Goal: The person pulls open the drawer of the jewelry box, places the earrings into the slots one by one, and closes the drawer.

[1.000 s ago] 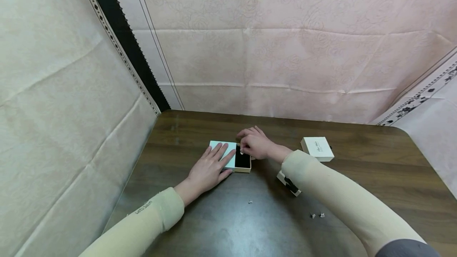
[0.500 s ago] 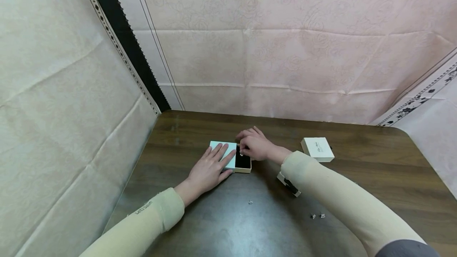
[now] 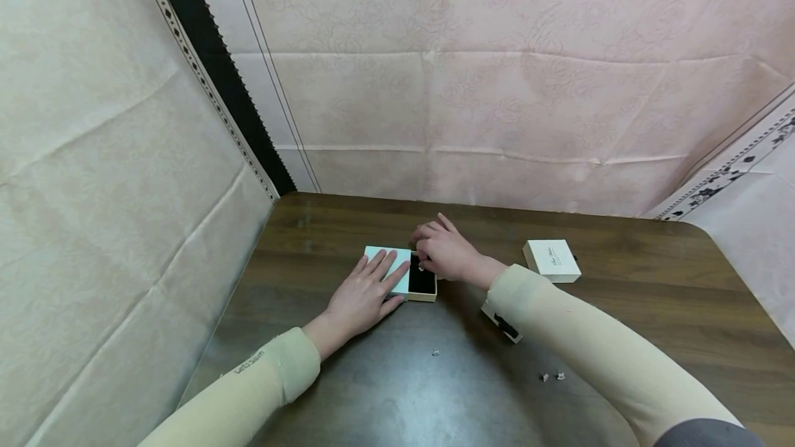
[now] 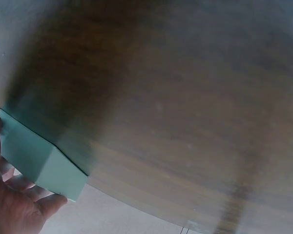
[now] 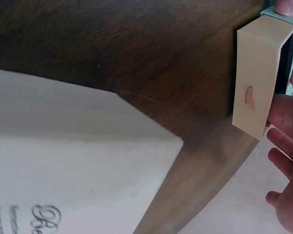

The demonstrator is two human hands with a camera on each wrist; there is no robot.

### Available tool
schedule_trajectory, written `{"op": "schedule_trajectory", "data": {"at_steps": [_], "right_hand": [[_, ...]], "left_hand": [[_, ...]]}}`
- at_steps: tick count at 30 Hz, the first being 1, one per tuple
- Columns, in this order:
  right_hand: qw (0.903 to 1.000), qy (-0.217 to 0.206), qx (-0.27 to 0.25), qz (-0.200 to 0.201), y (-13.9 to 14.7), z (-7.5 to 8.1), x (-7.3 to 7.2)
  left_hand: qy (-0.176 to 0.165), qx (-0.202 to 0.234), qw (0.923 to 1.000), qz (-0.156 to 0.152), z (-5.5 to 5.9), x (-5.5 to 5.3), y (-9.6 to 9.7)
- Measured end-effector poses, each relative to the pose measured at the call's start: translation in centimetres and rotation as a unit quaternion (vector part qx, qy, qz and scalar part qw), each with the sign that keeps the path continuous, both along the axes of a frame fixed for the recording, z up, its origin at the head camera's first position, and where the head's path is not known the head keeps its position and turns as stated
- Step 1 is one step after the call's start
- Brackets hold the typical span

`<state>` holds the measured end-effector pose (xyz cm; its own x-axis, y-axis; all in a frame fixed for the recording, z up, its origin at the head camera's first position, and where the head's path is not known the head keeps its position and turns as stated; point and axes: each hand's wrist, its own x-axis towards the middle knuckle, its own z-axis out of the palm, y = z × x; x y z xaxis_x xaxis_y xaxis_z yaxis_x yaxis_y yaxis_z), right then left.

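My left hand (image 3: 363, 295) rests with spread, straight fingers on the pale teal sleeve (image 3: 377, 251) of a small box. In the left wrist view, the teal sleeve (image 4: 29, 151) lies under that hand (image 4: 14, 204). A cream drawer (image 3: 422, 298) with a black pad (image 3: 423, 284) is pulled partly out to the right. Over the pad, my right hand (image 3: 450, 254) pinches a small silvery jewellery piece (image 3: 421, 267) between thumb and forefinger. From the right wrist, the drawer's front (image 5: 256, 63) shows a ribbon tab, with the right hand (image 5: 289, 141) at its far edge; the jewellery piece is hidden there.
A white box (image 3: 553, 261) with dark lettering stands on the wooden table (image 3: 348, 392) at the right. Partly beneath the right forearm lies a small white-and-black box (image 3: 502, 323). Tiny silvery pieces (image 3: 560, 376) lie nearer the front. Curtain-like cloth (image 3: 466, 102) hangs behind the table.
The right hand has shifted only slightly at the drawer, and one of its fingers points a little higher. The left hand and the boxes stay in place.
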<state>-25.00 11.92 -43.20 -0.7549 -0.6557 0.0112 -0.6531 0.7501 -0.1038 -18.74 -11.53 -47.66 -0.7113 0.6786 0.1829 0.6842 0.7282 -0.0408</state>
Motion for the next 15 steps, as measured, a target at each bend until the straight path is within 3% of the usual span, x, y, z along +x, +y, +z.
{"op": "schedule_trajectory", "data": {"at_steps": [15], "right_hand": [[0.9984, 0.012, -0.054, 0.012, 1.2, 1.1, 1.1]], "left_hand": [[0.000, -0.002, 1.0000, 0.002, 0.0, 0.0, 0.0]]}}
